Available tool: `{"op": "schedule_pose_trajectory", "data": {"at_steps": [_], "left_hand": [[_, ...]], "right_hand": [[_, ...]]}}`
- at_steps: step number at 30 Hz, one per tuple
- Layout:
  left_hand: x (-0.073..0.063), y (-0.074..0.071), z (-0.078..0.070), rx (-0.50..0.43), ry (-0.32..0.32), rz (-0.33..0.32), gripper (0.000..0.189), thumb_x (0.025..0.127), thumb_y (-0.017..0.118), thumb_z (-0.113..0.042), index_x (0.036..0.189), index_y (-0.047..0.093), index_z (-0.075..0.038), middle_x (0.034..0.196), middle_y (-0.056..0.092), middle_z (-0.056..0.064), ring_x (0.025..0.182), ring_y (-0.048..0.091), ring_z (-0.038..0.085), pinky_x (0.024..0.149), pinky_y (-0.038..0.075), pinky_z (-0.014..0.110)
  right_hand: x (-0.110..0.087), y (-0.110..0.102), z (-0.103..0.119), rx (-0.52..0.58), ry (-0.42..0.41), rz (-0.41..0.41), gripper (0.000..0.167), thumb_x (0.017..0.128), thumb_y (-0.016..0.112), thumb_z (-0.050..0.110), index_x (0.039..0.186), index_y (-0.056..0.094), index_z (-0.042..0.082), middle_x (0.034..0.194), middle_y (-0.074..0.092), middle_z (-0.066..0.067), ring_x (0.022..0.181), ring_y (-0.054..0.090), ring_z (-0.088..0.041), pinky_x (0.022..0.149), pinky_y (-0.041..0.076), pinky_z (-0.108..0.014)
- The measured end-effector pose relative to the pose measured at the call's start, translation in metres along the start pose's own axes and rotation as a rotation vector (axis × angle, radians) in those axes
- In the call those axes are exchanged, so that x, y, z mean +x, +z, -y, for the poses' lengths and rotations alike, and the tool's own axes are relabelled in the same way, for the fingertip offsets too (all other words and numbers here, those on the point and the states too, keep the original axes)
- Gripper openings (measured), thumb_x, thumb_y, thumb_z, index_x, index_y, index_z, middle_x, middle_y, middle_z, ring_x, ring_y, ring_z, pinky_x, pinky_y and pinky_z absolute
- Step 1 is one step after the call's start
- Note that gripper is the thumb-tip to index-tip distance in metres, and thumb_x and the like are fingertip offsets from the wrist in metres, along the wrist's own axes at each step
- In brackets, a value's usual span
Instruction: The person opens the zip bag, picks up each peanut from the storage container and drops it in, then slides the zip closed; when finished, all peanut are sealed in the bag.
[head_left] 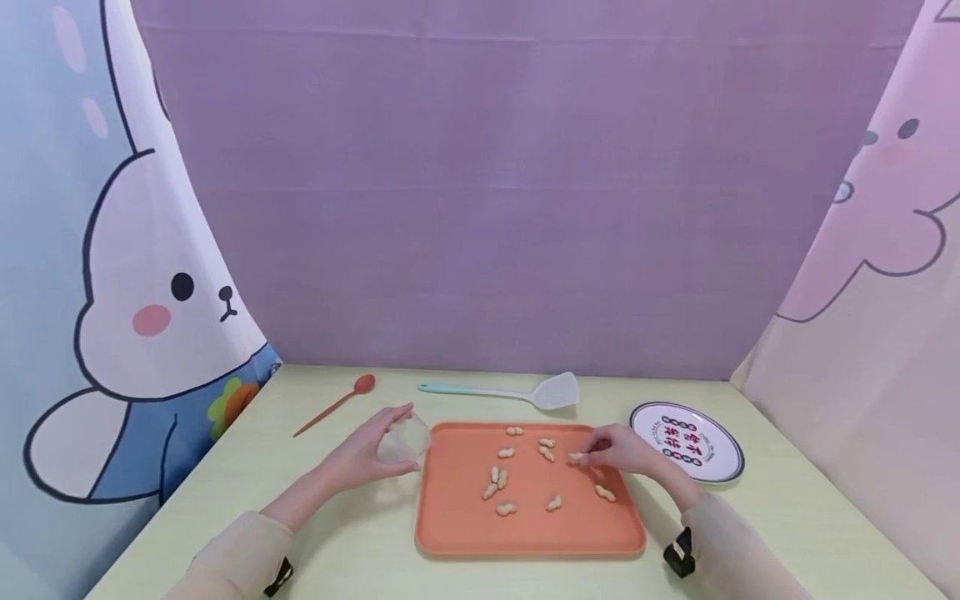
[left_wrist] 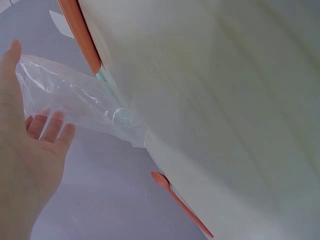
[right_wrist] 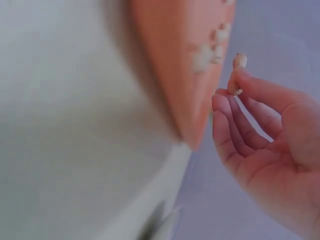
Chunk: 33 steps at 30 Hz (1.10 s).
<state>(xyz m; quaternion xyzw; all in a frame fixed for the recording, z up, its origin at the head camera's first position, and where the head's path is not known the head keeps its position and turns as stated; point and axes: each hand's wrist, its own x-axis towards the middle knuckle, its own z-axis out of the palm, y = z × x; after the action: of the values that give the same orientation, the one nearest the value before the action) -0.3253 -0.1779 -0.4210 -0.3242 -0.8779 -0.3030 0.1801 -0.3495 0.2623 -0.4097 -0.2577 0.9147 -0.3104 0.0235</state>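
Note:
My left hand (head_left: 363,454) holds a clear plastic bag (head_left: 403,439) beside the tray's left edge, thumb and fingers spread around it. In the left wrist view the bag (left_wrist: 75,97) hangs from the hand, and nothing shows inside it. My right hand (head_left: 622,450) pinches a peanut (right_wrist: 239,62) between thumb and fingertips over the right part of the orange tray (head_left: 577,533). Several unshelled peanuts lie scattered on the tray, among them a peanut (head_left: 553,503) near the middle and a peanut (head_left: 604,493) close to the right edge.
A red spoon (head_left: 363,384) lies at the back left of the table. Behind the tray is a spatula (head_left: 555,392) with a pale green handle. A white plate (head_left: 731,442) with a dark rim and red characters stands right of the tray, near my right forearm.

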Motion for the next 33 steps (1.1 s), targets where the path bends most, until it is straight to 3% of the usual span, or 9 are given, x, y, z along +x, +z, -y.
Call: {"op": "schedule_pose_trajectory", "data": {"at_steps": [8, 12, 18, 22, 26, 33], "left_hand": [[0.003, 0.002, 0.000, 0.002, -0.012, 0.017, 0.083, 0.071, 0.081, -0.031, 0.137, 0.042, 0.001, 0.125, 0.057, 0.011, 0.117, 0.055, 0.027, 0.098, 0.045, 0.046], [0.003, 0.004, 0.000, 0.005, -0.009, 0.041, 0.084, 0.072, 0.081, -0.033, 0.137, 0.042, 0.001, 0.127, 0.057, 0.012, 0.118, 0.054, 0.027, 0.099, 0.044, 0.045], [0.003, 0.005, 0.002, 0.008, 0.002, 0.030, 0.084, 0.070, 0.082, -0.031, 0.137, 0.042, 0.001, 0.124, 0.058, 0.010, 0.117, 0.055, 0.026, 0.098, 0.045, 0.045], [0.003, 0.006, 0.003, 0.015, 0.005, 0.028, 0.084, 0.071, 0.081, -0.034, 0.137, 0.042, 0.001, 0.124, 0.058, 0.010, 0.117, 0.055, 0.025, 0.099, 0.045, 0.044], [0.003, 0.007, 0.003, 0.012, 0.005, 0.023, 0.085, 0.071, 0.081, -0.035, 0.137, 0.042, 0.000, 0.124, 0.058, 0.009, 0.116, 0.055, 0.025, 0.098, 0.045, 0.045], [0.003, 0.008, 0.000, -0.003, 0.000, 0.026, 0.084, 0.071, 0.082, -0.033, 0.137, 0.043, -0.001, 0.123, 0.059, 0.007, 0.114, 0.056, 0.024, 0.097, 0.046, 0.045]], "right_hand": [[0.013, -0.011, 0.024, 0.053, -0.043, -0.094, 0.016, 0.084, 0.069, 0.017, 0.091, 0.068, 0.003, 0.082, 0.068, -0.006, 0.073, 0.058, -0.005, 0.065, 0.048, -0.019], [0.023, -0.004, 0.040, 0.085, -0.048, -0.143, 0.021, 0.084, 0.070, 0.019, 0.094, 0.067, 0.001, 0.082, 0.068, -0.006, 0.074, 0.060, -0.008, 0.066, 0.049, -0.020], [0.045, 0.016, 0.067, 0.135, -0.122, -0.194, 0.017, 0.085, 0.069, 0.021, 0.092, 0.069, 0.005, 0.082, 0.069, -0.005, 0.073, 0.063, -0.010, 0.065, 0.051, -0.020], [0.059, 0.028, 0.088, 0.137, -0.164, -0.178, 0.019, 0.088, 0.066, 0.023, 0.097, 0.070, 0.007, 0.086, 0.069, -0.005, 0.076, 0.064, -0.016, 0.066, 0.051, -0.022], [0.070, 0.040, 0.110, 0.154, -0.149, -0.144, 0.019, 0.090, 0.063, 0.026, 0.102, 0.069, 0.012, 0.090, 0.069, -0.001, 0.080, 0.065, -0.015, 0.068, 0.052, -0.023], [0.087, 0.065, 0.141, 0.187, -0.178, -0.135, 0.017, 0.089, 0.065, 0.026, 0.097, 0.071, 0.013, 0.087, 0.070, -0.004, 0.076, 0.064, -0.012, 0.067, 0.053, -0.023]]}}
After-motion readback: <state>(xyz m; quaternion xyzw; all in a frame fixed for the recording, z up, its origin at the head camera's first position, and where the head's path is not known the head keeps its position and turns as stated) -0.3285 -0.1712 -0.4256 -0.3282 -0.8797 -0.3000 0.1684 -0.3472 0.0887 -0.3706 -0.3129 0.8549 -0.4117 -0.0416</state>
